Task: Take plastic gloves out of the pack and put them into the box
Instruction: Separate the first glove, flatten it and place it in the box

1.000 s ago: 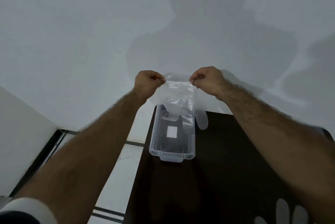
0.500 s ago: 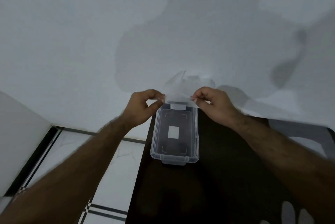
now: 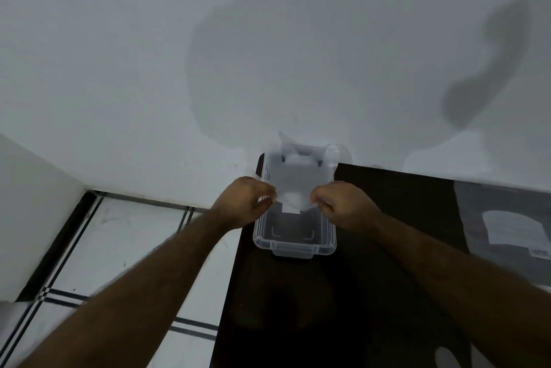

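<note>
A clear plastic box point(image 3: 293, 245) stands open on the dark table point(image 3: 372, 293), near its far left corner. A thin see-through plastic glove point(image 3: 302, 175) lies stretched over the far half of the box, its far end sticking past the rim against the wall. My left hand point(image 3: 244, 202) pinches the glove's near left corner. My right hand point(image 3: 343, 206) pinches its near right corner. Both hands hover over the middle of the box.
A grey pack with a white label point(image 3: 512, 227) lies on the table at the right. Another glove's fingertips point(image 3: 447, 357) show at the bottom right edge. A white wall stands right behind the table, with tiled floor point(image 3: 119, 248) to the left.
Both hands have come down and toward me with the glove, from holding it hanging above the box to laying it flat over the box's far half.
</note>
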